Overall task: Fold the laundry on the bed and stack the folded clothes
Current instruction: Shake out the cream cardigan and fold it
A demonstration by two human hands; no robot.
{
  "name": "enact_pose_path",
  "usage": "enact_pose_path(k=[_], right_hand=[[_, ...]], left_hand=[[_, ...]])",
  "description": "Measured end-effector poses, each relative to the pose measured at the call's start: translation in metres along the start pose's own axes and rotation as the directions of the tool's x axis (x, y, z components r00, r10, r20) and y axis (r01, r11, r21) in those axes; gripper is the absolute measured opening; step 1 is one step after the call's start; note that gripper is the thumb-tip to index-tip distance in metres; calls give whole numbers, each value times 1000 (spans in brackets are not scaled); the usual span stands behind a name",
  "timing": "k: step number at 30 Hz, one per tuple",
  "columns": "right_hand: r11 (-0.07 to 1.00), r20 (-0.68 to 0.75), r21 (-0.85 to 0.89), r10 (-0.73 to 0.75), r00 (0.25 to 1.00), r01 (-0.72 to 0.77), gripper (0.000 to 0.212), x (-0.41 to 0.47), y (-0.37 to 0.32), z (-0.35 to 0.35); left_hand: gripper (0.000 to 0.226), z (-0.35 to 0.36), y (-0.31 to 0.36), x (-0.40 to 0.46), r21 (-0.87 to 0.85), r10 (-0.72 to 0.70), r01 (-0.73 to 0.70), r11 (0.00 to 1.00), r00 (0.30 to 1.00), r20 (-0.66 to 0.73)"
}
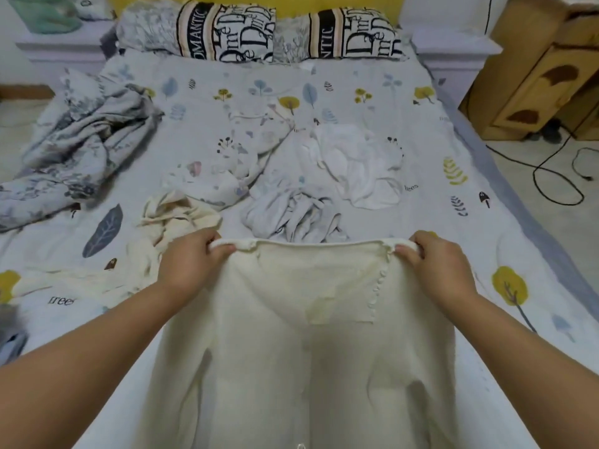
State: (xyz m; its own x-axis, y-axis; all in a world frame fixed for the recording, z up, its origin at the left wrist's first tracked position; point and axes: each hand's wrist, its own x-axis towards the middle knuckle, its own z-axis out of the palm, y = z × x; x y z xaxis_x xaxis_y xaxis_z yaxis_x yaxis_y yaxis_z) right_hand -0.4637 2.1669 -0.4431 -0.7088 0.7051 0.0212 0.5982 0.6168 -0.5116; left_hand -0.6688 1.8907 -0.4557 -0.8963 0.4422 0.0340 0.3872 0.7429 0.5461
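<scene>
Right now the bed [372, 92] stretches away in front of me, and I take the cream cardigan [304, 367] as my landmark: it hangs from my hands and drapes toward me over the near part of the bed. I judge this the start of one fold, the garment held up by its top edge and spread wide, with no folded stack in sight yet.

Beyond the cardigan's top edge lie the unfolded pieces: a white bundle [291, 212] just behind it, a white garment [353, 163] farther back and to the right, a cream top [175, 218] to the left beside my left wrist, and a patterned grey quilt [74, 150] well off to the left. The two pillows [259, 34] sit farthest back.

My left hand [191, 264] pinches the left corner of the top edge, and my right hand [434, 267] pinches the right corner, fingers curled over the rolled hem.

Next, I think, I need to lay it flat and bring the sides in. Open bed shows to the right of the cardigan; the left is crowded, and the bed's right edge is near.
</scene>
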Motion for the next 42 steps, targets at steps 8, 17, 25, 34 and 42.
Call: enact_pose_path(k=[8,17,25,34,42], right_hand=[[980,-105,-197,-1,994,-20,60,27,10,94],[910,300,-414,112,947,24,80,-18,59,182],[960,56,-275,-35,998,49,65,-23,22,170],[992,453,-124,66,889,-10,36,-55,-48,187],[856,41,-74,-509,860,511,17,-80,-53,191]], left_hand=[[49,86,-15,11,273,138,-109,956,986,-90],[90,176,-74,-25,454,54,-248,856,915,400],[50,155,-50,-19,313,336,-390,866,917,215],[32,131,-36,35,386,394,-680,624,699,597],[24,103,-44,30,468,316,-534,704,826,466]])
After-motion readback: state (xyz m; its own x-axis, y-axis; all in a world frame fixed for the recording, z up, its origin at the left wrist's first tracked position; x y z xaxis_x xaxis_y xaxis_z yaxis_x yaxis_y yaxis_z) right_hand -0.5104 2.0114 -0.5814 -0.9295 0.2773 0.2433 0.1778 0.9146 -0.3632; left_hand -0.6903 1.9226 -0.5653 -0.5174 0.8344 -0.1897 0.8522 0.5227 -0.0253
